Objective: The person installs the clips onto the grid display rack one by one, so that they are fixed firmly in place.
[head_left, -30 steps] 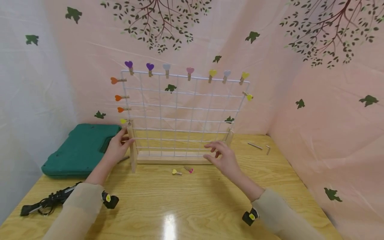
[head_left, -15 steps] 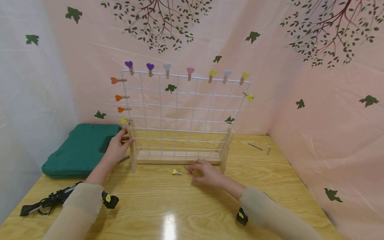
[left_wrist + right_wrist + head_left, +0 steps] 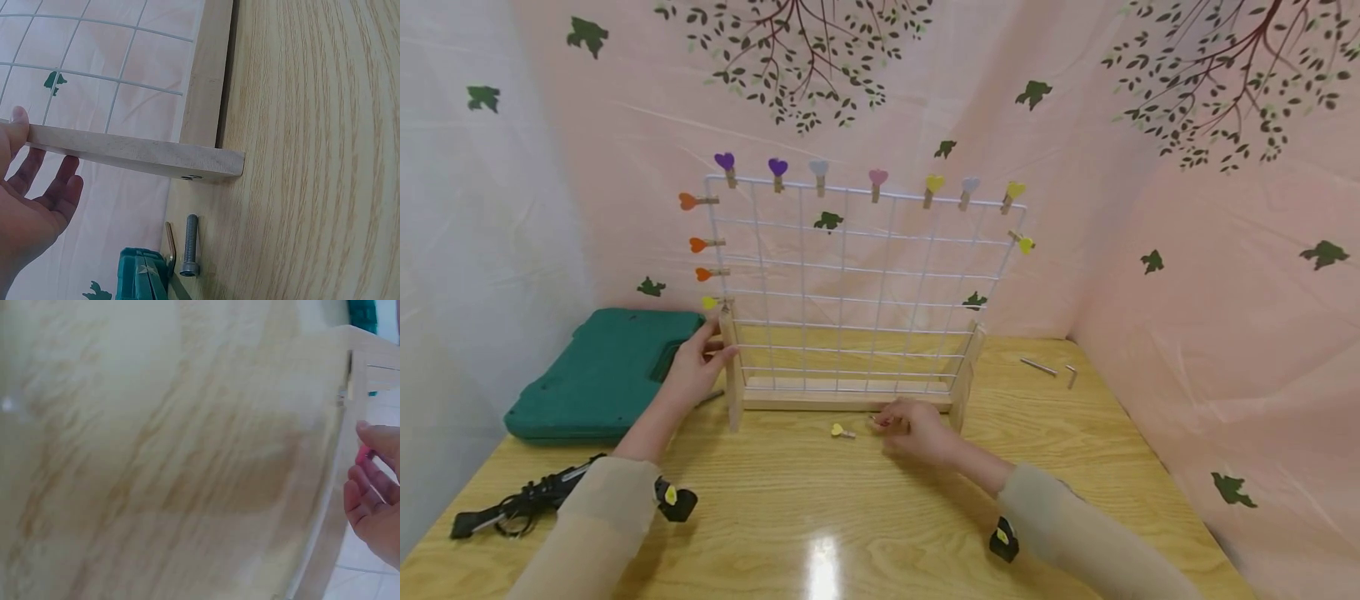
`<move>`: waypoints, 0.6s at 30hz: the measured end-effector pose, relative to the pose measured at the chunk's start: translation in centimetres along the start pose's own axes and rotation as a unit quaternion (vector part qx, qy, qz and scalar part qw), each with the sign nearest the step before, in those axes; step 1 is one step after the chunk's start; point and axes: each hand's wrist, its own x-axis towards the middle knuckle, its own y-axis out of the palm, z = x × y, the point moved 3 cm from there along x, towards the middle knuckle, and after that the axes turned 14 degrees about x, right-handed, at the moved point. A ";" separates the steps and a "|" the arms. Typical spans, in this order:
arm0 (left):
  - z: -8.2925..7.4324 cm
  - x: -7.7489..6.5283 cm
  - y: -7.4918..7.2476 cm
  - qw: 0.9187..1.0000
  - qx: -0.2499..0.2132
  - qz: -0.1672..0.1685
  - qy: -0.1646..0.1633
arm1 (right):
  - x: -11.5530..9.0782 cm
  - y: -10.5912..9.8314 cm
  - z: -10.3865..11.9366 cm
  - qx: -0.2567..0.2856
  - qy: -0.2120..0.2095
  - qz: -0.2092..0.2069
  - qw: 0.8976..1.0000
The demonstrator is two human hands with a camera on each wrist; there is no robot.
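Note:
My left hand (image 3: 694,367) grips the left wooden upright (image 3: 137,149) of a stand, thumb on one side and fingers on the other. The stand carries a white wire grid (image 3: 842,271). Heart-shaped clothespins, such as a purple one (image 3: 778,167) and an orange one (image 3: 688,202), are clipped along its top and sides. Low at the stand's front, my right hand (image 3: 917,432) pinches a pink heart clothespin (image 3: 362,454) between thumb and fingers, which partly cover it. A yellow heart clothespin (image 3: 838,431) lies on the table to the left of that hand.
A green plastic case (image 3: 610,358) lies left of the stand, with a bundled black strap-like object (image 3: 535,496) in front. By the left upright are a bolt (image 3: 191,247) and a hex key (image 3: 169,250). Metal rods (image 3: 1037,367) lie at the right.
My right hand has come down and left from beside the grid's lower right to the table and taken hold of the pink heart clothespin. My left hand stays on the upright.

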 end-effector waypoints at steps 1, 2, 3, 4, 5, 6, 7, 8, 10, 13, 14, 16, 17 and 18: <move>0.0 0.0 0.0 1.000 0.000 0.000 0.000 | 0.0 -0.3 0.2 0.006 0.000 -0.016 1.000; 0.0 0.0 0.0 1.000 0.001 -0.001 0.000 | -0.1 -0.6 0.5 0.006 -0.003 -0.031 0.999; 0.0 0.0 0.0 1.000 0.001 -0.001 0.001 | -0.1 -0.9 0.8 0.004 -0.004 -0.045 0.999; 0.0 0.0 0.0 1.000 0.002 -0.001 0.002 | -0.1 -1.3 1.1 0.008 -0.005 -0.056 0.998; 0.0 0.0 0.0 1.000 0.002 -0.002 0.003 | -0.2 -1.7 1.4 0.004 -0.008 -0.068 0.998; 0.0 0.0 0.0 1.000 0.003 -0.003 0.003 | -0.2 -2.2 1.8 0.006 -0.013 -0.077 0.997; 0.0 0.0 0.0 1.000 0.004 -0.004 0.003 | -0.3 -2.7 2.2 0.007 -0.016 -0.087 0.996; 0.0 0.0 0.0 1.000 0.004 -0.005 0.005 | -0.4 -3.2 2.7 0.009 -0.020 -0.095 0.995; 0.1 0.1 0.0 1.000 0.003 -0.007 0.007 | -0.6 -4.4 3.7 0.015 -0.027 -0.112 0.993; 0.1 0.1 0.0 1.000 0.002 -0.008 0.009 | -1.1 -6.4 5.3 0.016 -0.034 -0.138 0.990; 0.1 0.1 0.0 1.000 0.002 -0.008 0.009 | -1.2 -7.0 5.8 0.018 -0.037 -0.147 0.988; 0.0 0.0 0.0 1.000 0.003 -0.007 0.007 | -1.6 -8.4 6.7 0.018 -0.045 -0.166 0.985; 0.0 0.0 0.0 1.000 0.004 -0.007 0.007 | -1.9 -9.1 7.2 0.016 -0.046 -0.176 0.983; 0.0 0.0 0.0 1.000 0.005 -0.008 0.007 | -2.1 -9.8 7.6 0.015 -0.049 -0.187 0.981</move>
